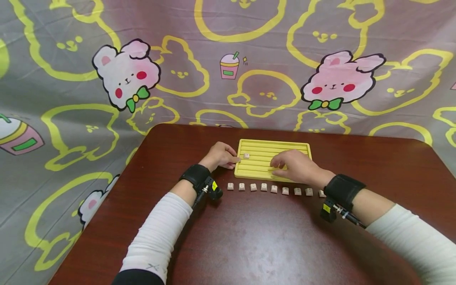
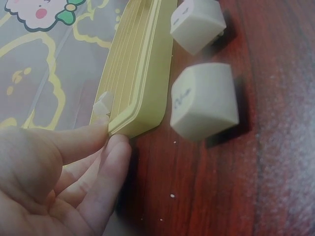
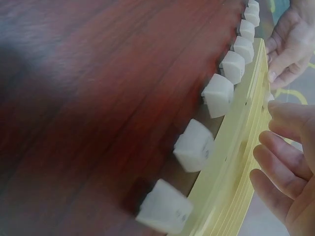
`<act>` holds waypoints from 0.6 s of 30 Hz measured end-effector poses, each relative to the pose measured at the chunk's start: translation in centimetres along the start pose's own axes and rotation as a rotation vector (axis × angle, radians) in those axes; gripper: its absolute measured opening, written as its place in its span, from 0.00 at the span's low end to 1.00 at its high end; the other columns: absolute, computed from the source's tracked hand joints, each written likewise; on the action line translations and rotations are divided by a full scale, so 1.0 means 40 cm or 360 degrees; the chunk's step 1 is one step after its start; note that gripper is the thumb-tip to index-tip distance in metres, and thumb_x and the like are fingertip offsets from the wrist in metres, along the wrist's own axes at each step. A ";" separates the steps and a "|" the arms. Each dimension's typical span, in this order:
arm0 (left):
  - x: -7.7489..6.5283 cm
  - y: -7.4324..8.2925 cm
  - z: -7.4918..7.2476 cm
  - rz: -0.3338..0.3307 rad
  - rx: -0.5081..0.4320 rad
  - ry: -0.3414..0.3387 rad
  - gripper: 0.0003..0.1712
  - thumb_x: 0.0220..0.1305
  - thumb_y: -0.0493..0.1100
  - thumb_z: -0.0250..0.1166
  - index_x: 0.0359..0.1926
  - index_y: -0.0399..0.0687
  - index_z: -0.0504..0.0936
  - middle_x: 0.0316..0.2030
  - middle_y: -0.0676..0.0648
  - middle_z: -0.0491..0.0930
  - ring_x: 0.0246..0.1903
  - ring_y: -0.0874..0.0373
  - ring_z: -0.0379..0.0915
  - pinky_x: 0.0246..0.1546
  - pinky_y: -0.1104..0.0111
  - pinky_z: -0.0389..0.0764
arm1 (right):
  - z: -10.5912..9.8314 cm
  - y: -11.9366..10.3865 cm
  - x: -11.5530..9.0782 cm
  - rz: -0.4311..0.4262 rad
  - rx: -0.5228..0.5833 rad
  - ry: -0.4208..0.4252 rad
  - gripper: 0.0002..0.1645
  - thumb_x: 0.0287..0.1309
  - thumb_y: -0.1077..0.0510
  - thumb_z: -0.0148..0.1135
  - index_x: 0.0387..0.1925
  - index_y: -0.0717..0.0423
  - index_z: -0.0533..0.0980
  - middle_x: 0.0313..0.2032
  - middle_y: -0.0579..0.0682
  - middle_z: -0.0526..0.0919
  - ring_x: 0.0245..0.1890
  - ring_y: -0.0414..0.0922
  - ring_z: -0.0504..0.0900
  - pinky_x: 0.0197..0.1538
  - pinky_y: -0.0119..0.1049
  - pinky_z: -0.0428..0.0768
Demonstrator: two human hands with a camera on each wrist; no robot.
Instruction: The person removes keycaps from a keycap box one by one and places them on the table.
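Note:
A yellow ridged tray [image 1: 272,141] lies on the table, with one small white keycap [image 1: 246,156] in a slot near its left end. My left hand [image 1: 222,155] pinches the tray's left edge; in the left wrist view the thumb and fingers meet at the tray's corner. Over the right half of the tray hovers my right hand [image 1: 297,166], fingers loosely bent. Nothing shows between those fingers [image 3: 280,160] in the right wrist view. Several white keycaps [image 1: 264,187] stand in a row along the tray's near side, with dark marks on their tops.
The dark reddish-brown table [image 1: 270,237] extends toward me and to both sides. Behind it hangs a patterned cloth [image 1: 199,23] with cartoon figures. My right wrist strap [image 1: 344,191] partly covers the right end of the keycap row.

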State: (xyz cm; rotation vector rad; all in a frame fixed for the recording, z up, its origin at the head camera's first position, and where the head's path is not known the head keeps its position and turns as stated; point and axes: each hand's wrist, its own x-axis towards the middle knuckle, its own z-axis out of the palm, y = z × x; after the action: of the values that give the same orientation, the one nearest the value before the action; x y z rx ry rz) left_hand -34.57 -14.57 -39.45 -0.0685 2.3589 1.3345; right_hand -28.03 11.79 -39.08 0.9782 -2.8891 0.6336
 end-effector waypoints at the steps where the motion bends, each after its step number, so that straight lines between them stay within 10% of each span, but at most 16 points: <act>1: 0.000 -0.002 0.000 -0.0001 0.0000 0.0000 0.16 0.59 0.36 0.72 0.46 0.32 0.81 0.26 0.46 0.80 0.20 0.61 0.79 0.29 0.70 0.88 | 0.002 -0.002 0.006 0.0008 0.0001 -0.0010 0.13 0.55 0.55 0.73 0.42 0.54 0.85 0.39 0.48 0.88 0.39 0.45 0.85 0.45 0.43 0.86; 18: 0.002 -0.005 0.001 0.0017 -0.0043 -0.0013 0.15 0.60 0.36 0.71 0.46 0.32 0.81 0.27 0.46 0.81 0.20 0.61 0.79 0.32 0.67 0.89 | 0.016 -0.019 0.106 0.0058 0.0009 -0.0052 0.13 0.60 0.56 0.69 0.46 0.56 0.84 0.42 0.51 0.88 0.42 0.47 0.86 0.48 0.44 0.85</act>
State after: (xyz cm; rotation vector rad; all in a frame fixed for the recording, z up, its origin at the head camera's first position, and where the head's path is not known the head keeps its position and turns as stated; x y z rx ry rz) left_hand -34.57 -14.64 -39.66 -0.0586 2.3376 1.3690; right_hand -30.91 8.56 -38.73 0.9478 -2.9412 0.6344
